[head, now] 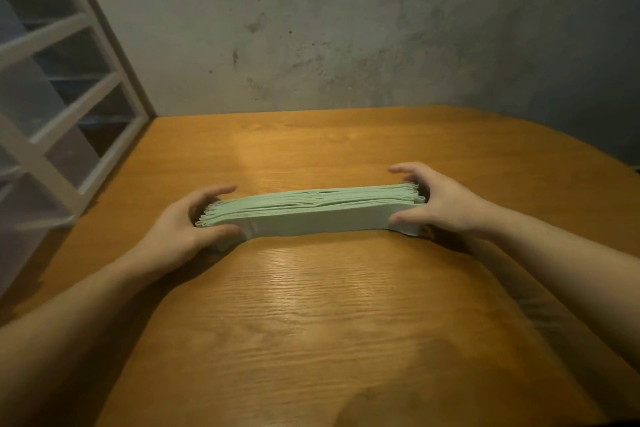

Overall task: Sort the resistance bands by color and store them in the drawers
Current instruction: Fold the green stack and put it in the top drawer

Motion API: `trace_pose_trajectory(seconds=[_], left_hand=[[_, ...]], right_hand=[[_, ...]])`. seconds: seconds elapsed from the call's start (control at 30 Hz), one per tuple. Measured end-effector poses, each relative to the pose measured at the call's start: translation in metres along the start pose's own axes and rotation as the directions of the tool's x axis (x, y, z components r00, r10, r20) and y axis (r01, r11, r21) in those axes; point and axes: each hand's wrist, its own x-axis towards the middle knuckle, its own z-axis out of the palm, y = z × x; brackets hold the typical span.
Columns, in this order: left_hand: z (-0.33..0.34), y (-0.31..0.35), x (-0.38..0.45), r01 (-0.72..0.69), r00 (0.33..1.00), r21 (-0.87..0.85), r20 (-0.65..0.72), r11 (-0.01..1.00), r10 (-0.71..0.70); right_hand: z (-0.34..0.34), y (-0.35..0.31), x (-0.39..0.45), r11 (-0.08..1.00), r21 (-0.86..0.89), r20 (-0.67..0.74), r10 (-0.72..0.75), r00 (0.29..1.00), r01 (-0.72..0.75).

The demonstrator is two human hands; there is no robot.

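On our wooden tabletop (346, 305), left hand (180, 229) and right hand (440, 204) clamp curled fingers round the green bands (311, 215) (all one colour) — squeezing unevenly could splay the stack.

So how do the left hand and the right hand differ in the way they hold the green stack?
The left hand grips the end of the green stack nearer the drawer unit; the right hand grips the opposite end. The left sits lower and closer to the camera, the right higher. Both curl thumb and fingers around the bands.
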Motion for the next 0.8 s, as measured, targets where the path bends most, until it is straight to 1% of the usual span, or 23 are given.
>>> trace_pose_trajectory(seconds=[0.1,0.23,0.37,0.43,0.53,0.63,0.73,0.8], left_hand=[[-0.005,0.003,0.001,0.026,0.998,0.033,0.056,0.999,-0.027],[-0.007,0.003,0.003,0.009,0.997,0.025,0.080,1.000,-0.011],[-0.006,0.003,0.003,0.034,0.995,0.017,0.091,0.999,-0.036],[-0.005,0.006,0.003,0.069,0.996,-0.034,0.061,0.997,-0.067],[0.002,0.010,0.002,0.099,0.995,-0.090,0.010,0.991,-0.098],[0.008,0.014,-0.003,0.127,0.991,-0.199,-0.023,0.972,-0.134],[0.008,0.020,-0.006,0.149,0.989,-0.252,0.023,0.956,-0.148],[0.007,0.020,-0.006,0.160,0.987,-0.285,0.062,0.945,-0.148]], right_hand=[[0.004,0.004,-0.006,0.999,0.040,0.004,0.012,1.000,-0.012],[0.005,0.008,-0.010,0.982,0.189,-0.022,0.025,0.999,-0.021],[0.010,0.011,-0.011,0.973,0.223,0.013,0.055,0.998,-0.057],[0.009,0.011,-0.012,0.956,0.281,0.025,0.078,0.997,-0.082],[0.008,0.010,-0.013,0.935,0.345,-0.016,0.092,0.996,-0.081],[0.009,0.005,-0.014,0.921,0.376,-0.014,0.117,0.993,-0.103],[0.007,0.003,-0.016,0.916,0.379,-0.027,0.148,0.989,-0.127],[0.006,-0.001,-0.018,0.899,0.413,-0.049,0.181,0.982,-0.145]])
